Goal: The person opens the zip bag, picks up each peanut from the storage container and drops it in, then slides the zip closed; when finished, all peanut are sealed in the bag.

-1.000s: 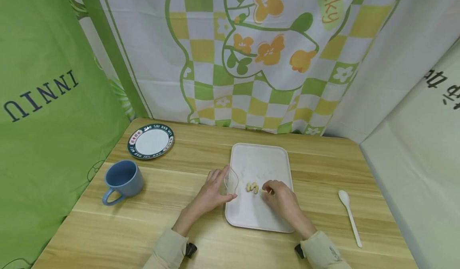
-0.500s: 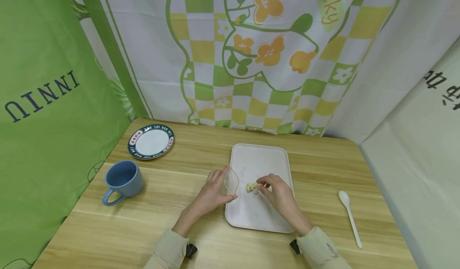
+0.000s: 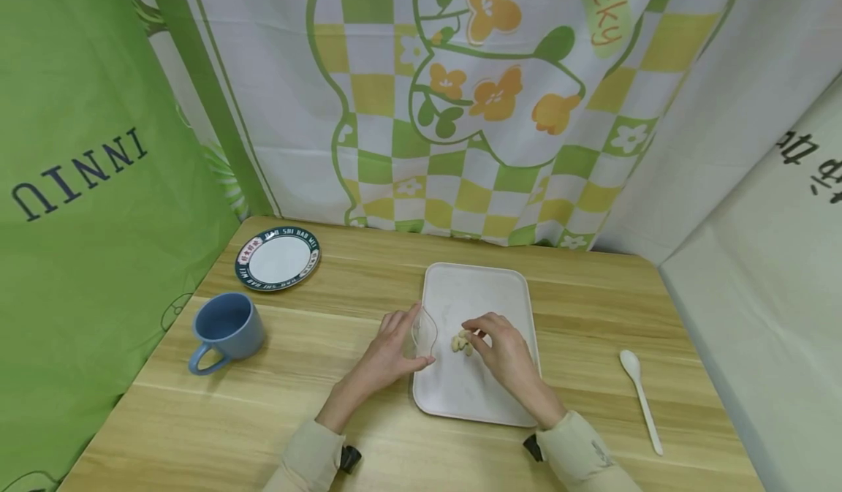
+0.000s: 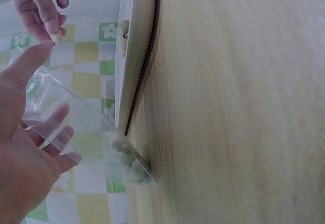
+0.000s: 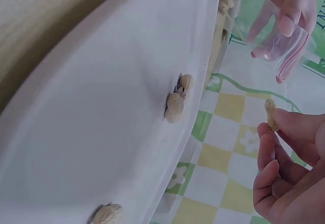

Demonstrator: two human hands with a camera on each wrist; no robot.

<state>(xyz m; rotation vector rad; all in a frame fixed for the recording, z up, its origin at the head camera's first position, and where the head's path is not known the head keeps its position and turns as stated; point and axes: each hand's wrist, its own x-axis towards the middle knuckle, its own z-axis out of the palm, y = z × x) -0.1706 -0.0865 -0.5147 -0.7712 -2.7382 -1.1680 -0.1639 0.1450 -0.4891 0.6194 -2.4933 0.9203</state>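
My left hand (image 3: 388, 353) holds a clear zip bag (image 4: 84, 127) by its mouth, thumb and fingers spread apart at the opening, beside the tray's left edge. Several peanuts (image 4: 127, 158) lie in the bag's bottom corner. My right hand (image 3: 508, 353) pinches a single peanut (image 5: 270, 113) between thumb and fingertips, raised over the white tray (image 3: 460, 393). Beneath it, a small cluster of peanuts (image 3: 459, 343) rests on the tray, partly covered by the fingers in the head view. The right wrist view shows another peanut (image 5: 107, 214) lying apart on the tray.
A blue mug (image 3: 230, 331) stands at the left of the wooden table (image 3: 566, 463). Behind it lies a white plate (image 3: 276, 259) with a dark lettered rim. To the right is a white spoon (image 3: 641, 397). Patterned cloth (image 3: 460, 163) hangs along the back edge.
My right hand has come up off the tray with a peanut and shifted left, over the remaining cluster towards the bag. My left hand and the bag have stayed in place.
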